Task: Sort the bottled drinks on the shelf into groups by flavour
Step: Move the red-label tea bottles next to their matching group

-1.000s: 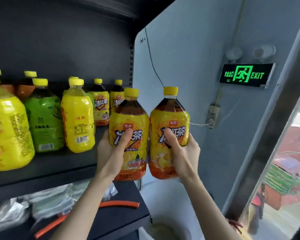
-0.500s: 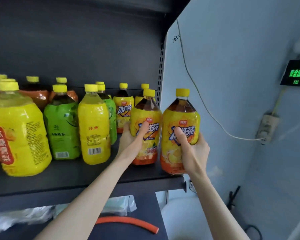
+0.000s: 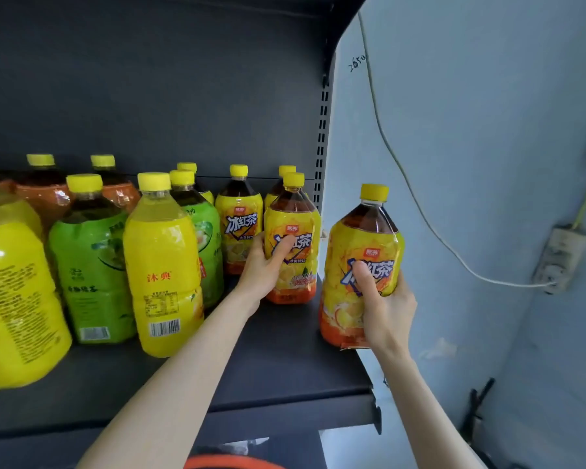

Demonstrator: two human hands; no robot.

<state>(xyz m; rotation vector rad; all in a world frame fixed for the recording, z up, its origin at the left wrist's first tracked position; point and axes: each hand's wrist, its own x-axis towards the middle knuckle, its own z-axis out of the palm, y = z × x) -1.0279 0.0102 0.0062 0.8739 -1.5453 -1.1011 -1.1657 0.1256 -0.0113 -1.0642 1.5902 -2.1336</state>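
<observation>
My left arm reaches out long over the shelf [image 3: 268,367]. My left hand [image 3: 261,269] wraps round a tea bottle [image 3: 293,225], thumb across the label. That bottle stands upright on the shelf, near its right end. A third tea bottle [image 3: 239,214] stands just to its left, further back. My right hand [image 3: 386,309] grips a second tea bottle [image 3: 362,238] low down (thumb on the label too). It is upright in the air at the shelf's right edge, by the blue wall [image 3: 487,164]. A yellow bottle [image 3: 163,265] and a green bottle [image 3: 92,265] stand further left.
</observation>
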